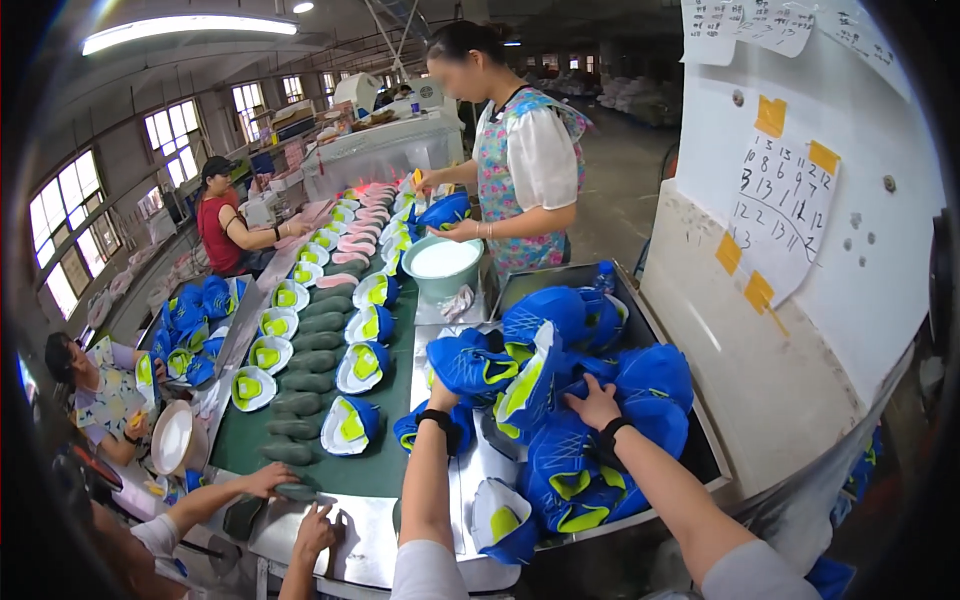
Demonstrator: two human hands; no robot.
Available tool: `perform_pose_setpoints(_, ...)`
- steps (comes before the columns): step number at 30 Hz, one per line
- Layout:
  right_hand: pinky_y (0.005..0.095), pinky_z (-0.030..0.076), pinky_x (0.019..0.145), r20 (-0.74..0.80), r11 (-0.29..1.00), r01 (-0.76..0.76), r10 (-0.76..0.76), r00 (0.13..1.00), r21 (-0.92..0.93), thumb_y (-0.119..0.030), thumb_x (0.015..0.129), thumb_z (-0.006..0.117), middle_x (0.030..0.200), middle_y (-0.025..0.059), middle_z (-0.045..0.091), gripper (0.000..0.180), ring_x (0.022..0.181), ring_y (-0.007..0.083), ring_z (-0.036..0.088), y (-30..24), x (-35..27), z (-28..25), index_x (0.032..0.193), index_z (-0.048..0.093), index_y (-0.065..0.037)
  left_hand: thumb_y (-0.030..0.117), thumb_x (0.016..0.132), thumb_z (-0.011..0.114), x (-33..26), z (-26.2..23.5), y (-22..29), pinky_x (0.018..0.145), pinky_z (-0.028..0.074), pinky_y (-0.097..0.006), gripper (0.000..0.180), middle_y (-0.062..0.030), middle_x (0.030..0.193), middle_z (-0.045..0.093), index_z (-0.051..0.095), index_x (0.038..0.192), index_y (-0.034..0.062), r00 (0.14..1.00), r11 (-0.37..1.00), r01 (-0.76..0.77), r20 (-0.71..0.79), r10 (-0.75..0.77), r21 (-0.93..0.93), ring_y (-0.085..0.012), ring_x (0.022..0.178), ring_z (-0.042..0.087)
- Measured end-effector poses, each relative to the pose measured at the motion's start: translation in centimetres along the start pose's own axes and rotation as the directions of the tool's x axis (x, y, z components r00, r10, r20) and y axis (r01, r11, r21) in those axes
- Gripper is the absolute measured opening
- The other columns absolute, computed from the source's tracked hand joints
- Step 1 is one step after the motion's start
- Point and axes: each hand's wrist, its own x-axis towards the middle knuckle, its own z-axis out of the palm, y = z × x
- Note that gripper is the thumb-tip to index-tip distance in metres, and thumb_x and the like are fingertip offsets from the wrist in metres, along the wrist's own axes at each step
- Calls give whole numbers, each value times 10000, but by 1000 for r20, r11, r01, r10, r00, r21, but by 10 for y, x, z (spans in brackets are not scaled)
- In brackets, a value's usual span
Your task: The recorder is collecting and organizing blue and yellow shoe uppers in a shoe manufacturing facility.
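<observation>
My left hand (pixel 441 396), wearing a dark wristband, is closed on a blue shoe upper (pixel 468 364) with a yellow-green lining; the upper hides most of its fingers. My right hand (pixel 597 402), also with a dark band, reaches into the pile in the metal bin (pixel 712 462). Its thumb and fingers grip the edge of a blue upper (pixel 577 388). Beside it, an upper with a white underside (pixel 532 380) stands tilted against the heap. Another white-bottomed upper (pixel 503 520) lies at the bin's near left corner.
Rows of shoe uppers and dark soles (pixel 312 360) lie on a green conveyor (pixel 400 440) to the left. A co-worker (pixel 530 150) brushes an upper over a tub of white liquid (pixel 443 258). Another person's hands (pixel 268 480) touch soles nearby. A white panel (pixel 760 330) stands at the right.
</observation>
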Motion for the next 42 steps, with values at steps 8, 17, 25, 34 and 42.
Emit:
perform_pose_setpoints(8, 492, 330, 983, -159, 994, -49, 63, 985, 94, -501, 738, 615, 1347, 237, 281, 741, 1187, 447, 353, 13, -4, -28, 1323, 376, -115, 107, 751, 598, -111, -36, 117, 1052, 205, -431, 592, -232, 1355, 269, 363, 1284, 0, 929, 908, -339, -63, 364, 244, -382, 1249, 272)
perform_pose_setpoints(17, 489, 338, 974, -284, 777, 612, -626, 726, -149, -321, 737, 646, 1311, 235, 322, 536, 1208, 447, 301, -25, -108, -15, 1219, 485, -149, 292, 833, 520, -174, -29, 7, 866, 425, -422, 495, -277, 1053, 572, 436, 1251, 42, 866, 847, -32, 438, -242, 530, -401, 1010, 544)
perform_pose_setpoints(25, 481, 296, 1000, -420, 765, 623, -624, 659, -161, -275, 769, 640, 1322, 246, 302, 581, 1203, 450, 297, 47, -196, -46, 1261, 418, -60, 195, 808, 519, -201, 2, 93, 808, 453, -419, 355, -236, 1009, 607, 539, 1080, -31, 963, 844, 111, 153, -221, 525, -379, 946, 583)
perform_pose_setpoints(34, 357, 418, 883, -157, 471, 748, -788, 595, 468, -114, 769, 602, 1106, 146, 471, 283, 1059, 307, 474, 130, -458, -107, 1038, 542, -51, -7, 775, 529, -359, 74, 318, 729, 456, -306, 260, -107, 1109, 506, 516, 1032, 32, 885, 921, -324, 276, 376, -216, -226, 997, 507)
perform_pose_setpoints(42, 254, 503, 736, -346, 693, 454, -302, 888, 560, -114, 867, 544, 967, 91, 639, 229, 857, 136, 621, 307, -628, -139, 1068, 572, -9, 73, 712, 622, -557, 235, 447, 942, 349, -422, 244, -163, 1105, 531, 589, 954, 61, 121, 601, -533, 649, 751, -596, -355, 1074, 453)
